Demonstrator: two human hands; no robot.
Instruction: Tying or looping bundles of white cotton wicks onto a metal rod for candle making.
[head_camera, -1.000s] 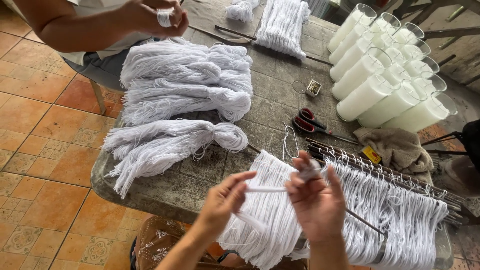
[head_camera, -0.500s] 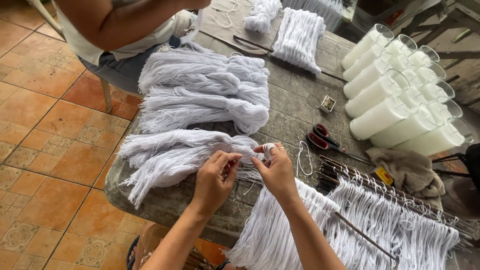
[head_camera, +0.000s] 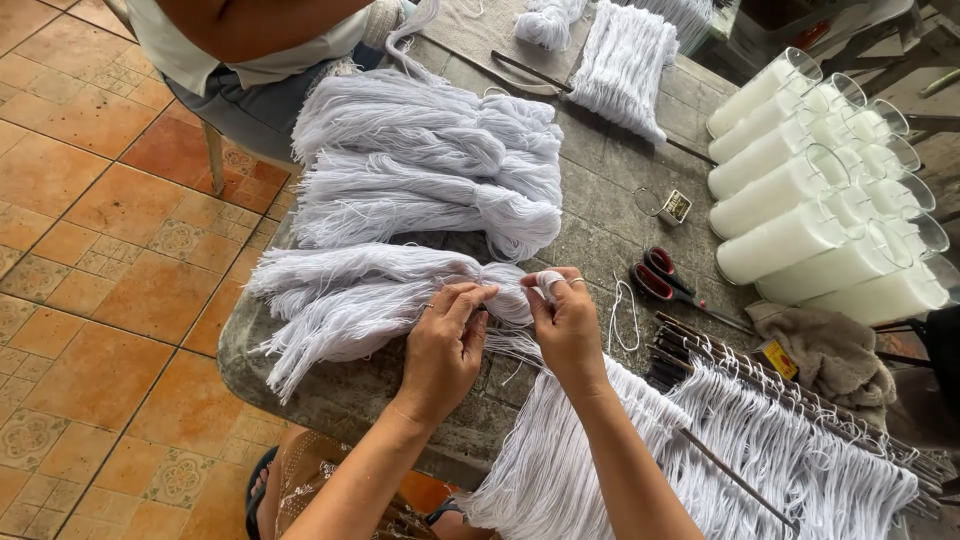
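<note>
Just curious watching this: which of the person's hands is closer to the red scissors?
The right hand. It is at the string bundle, just left of the scissors in the picture. The left hand sits farther away, beyond the right hand.

co-worker: head and hands cut off by top edge | rods: far ends past right edge | left hand: fingertips buried in nearest bundle

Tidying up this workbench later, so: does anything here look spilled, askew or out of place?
Nothing spilled or broken. The only stray bits: a loose loop of white string lying alone on the grey stone table beside the red-handled scissors, and a crumpled beige cloth dropped near the wax-filled glass cylinders.
</note>
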